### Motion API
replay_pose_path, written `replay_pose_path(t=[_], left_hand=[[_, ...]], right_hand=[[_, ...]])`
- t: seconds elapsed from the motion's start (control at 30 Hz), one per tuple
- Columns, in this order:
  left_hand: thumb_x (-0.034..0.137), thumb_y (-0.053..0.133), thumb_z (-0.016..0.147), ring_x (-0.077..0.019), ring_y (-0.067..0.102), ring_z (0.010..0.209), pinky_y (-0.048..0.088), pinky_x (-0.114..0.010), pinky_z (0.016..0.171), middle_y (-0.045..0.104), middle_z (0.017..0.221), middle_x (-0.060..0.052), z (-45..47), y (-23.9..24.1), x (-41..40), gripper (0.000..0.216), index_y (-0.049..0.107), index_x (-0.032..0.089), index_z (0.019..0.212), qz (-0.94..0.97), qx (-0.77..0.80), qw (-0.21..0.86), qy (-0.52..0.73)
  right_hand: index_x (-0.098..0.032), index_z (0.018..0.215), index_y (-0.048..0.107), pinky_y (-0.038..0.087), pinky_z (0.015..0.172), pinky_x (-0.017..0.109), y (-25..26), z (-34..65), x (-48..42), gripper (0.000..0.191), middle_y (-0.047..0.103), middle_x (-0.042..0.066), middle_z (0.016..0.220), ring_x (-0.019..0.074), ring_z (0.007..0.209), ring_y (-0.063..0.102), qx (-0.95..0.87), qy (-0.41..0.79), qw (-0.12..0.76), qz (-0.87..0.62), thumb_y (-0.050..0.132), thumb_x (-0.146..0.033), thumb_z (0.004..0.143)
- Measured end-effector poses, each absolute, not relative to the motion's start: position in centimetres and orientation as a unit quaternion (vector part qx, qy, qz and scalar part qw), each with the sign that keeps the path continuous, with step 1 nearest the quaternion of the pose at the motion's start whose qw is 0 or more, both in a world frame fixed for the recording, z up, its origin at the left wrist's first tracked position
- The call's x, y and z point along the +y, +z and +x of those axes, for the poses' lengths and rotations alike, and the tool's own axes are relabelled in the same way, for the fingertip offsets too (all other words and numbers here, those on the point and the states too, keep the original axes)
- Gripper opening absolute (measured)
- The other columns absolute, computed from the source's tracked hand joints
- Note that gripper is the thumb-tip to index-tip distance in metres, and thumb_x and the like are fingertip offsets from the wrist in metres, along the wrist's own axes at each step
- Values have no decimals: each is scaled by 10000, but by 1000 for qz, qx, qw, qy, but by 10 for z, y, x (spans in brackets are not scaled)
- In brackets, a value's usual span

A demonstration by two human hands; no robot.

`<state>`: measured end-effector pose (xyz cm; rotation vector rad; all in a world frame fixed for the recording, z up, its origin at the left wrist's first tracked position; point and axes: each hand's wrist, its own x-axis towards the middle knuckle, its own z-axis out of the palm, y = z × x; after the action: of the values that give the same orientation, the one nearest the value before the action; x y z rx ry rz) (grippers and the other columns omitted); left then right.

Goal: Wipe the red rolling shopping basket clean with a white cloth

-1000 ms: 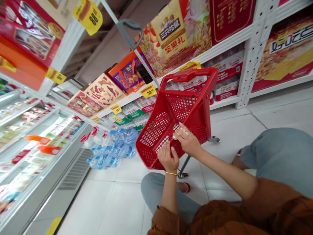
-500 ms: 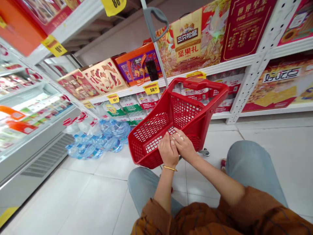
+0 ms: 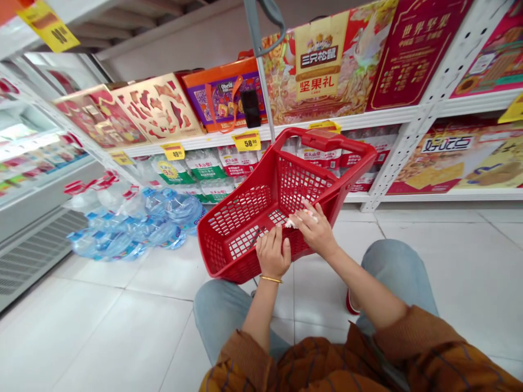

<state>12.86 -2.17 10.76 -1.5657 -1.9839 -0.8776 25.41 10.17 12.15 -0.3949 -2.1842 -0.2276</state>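
A red plastic shopping basket on wheels is tipped toward me, its open mesh inside facing up. My left hand grips the near rim of the basket. My right hand rests inside the basket near the rim and pinches a small white crumpled piece, perhaps a wipe or tissue, against the mesh. The basket's grey pull handle rises to the top of the view. I crouch on the floor, knees in blue jeans on either side.
White shelving with red gift boxes and yellow price tags runs behind the basket. Several packs of water bottles lie on the tiled floor to the left. A refrigerated display case stands at far left.
The view has swung right and levelled. My right hand moved up along the basket's inside with the white piece; my left hand stayed on the rim.
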Motion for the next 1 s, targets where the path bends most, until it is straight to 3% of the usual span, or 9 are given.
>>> replay_pose_path(t=[0.2,0.47,0.8,0.9,1.0], left_hand=[[319,453,898,-223,628,910,396,-347,828,707,1095,-114,131,112,-18,408,604,140,1232,-559,-718,238,-340],[286,495,881,-218,639,896,387,-351,820,721,1047,-107,122,113,-19,361,625,136,1182,-563,-691,242,-384],[274,472,882,-216,640,911,404,-363,842,718,1033,-109,100,119,-31,330,639,132,1129,-575,-683,221,-392],[296,454,902,-217,646,911,385,-403,922,725,999,-98,101,123,-35,308,652,144,1083,-556,-698,224,-391],[319,427,928,-249,622,1039,276,-490,1067,712,1076,-110,112,131,-32,322,655,150,1080,-512,-731,231,-387]], right_hand=[[-212,1196,609,280,1145,525,133,268,120,348,633,82,1223,285,1403,314,-887,-111,416,-166,452,-95,908],[-199,1123,649,302,1128,551,141,264,120,301,661,79,1063,263,1238,478,-886,-123,408,-184,461,-120,901],[-193,1097,666,311,1126,525,143,243,89,287,644,79,1073,256,1144,483,-873,-115,412,-232,446,-147,918],[-203,1100,665,317,1120,521,146,238,78,299,639,84,1075,257,1147,480,-869,-107,414,-247,434,-146,919],[-192,1137,647,323,1114,519,149,235,66,307,638,93,1075,262,1140,482,-871,-108,406,-256,425,-160,927]])
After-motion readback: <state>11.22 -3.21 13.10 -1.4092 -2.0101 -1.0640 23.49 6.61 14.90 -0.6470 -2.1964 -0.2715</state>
